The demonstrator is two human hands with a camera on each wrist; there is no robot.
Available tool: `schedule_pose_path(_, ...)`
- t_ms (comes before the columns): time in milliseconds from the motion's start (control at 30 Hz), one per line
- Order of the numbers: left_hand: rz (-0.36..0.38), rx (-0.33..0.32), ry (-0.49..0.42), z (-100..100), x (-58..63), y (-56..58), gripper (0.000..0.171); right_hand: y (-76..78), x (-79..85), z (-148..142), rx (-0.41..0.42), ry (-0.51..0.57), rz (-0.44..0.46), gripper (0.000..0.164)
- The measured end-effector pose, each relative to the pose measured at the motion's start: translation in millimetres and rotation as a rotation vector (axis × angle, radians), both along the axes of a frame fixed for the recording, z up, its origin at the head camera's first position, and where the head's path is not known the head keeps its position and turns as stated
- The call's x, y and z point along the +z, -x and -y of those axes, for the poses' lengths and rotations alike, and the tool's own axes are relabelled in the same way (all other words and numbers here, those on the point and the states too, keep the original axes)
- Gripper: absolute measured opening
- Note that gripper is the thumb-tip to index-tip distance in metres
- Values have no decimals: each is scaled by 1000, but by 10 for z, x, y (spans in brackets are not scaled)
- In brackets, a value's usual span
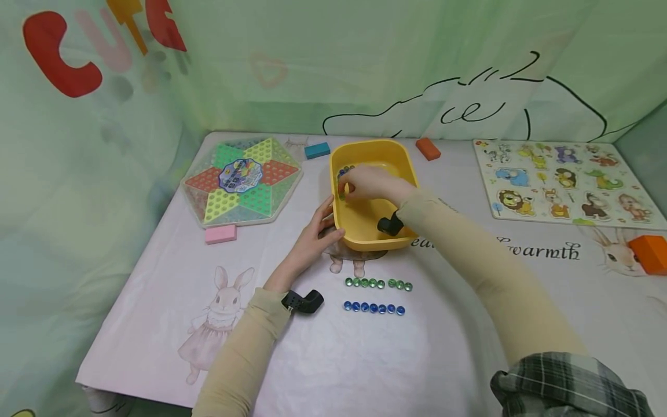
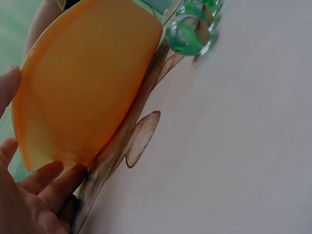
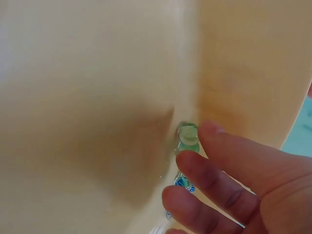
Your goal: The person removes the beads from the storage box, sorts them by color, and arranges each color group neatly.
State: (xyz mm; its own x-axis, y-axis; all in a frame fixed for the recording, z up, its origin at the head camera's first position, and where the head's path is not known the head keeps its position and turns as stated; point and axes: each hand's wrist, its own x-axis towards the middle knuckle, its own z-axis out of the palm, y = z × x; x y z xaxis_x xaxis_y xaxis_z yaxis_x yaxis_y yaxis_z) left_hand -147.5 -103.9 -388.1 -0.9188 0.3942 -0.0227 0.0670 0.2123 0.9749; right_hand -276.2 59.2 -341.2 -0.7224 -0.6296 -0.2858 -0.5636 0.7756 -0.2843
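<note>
A yellow plastic basin stands in the middle of the table. My left hand rests against its left side near the front corner, fingers spread along the wall; the left wrist view shows the fingertips touching the basin. Inside, my right hand reaches down to the left wall. In the right wrist view its thumb and fingers are loosely bent around green glass marbles, with a gap between thumb and forefinger. Blue marbles lie along the same wall, partly hidden behind the fingers.
In front of the basin lie a row of green marbles and a row of blue marbles. A hexagonal star-patterned game board is at left, an animal puzzle board at right. Pink, blue and orange blocks lie around.
</note>
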Motion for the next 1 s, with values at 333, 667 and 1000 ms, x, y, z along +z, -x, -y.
schedule_pose_path(333, -10, 1, 4, -14, 14, -3, 70, -37, -20, 16, 21, -3, -27, 19)
schedule_pose_path(667, -14, -4, -4, -10, -6, 4, 71, -79, -20, -16, 43, -51, -8, 16)
schedule_pose_path(1000, 2, 3, 7, -5, 3, -11, 71, -215, 239, -137, 39, 9, 50, 13)
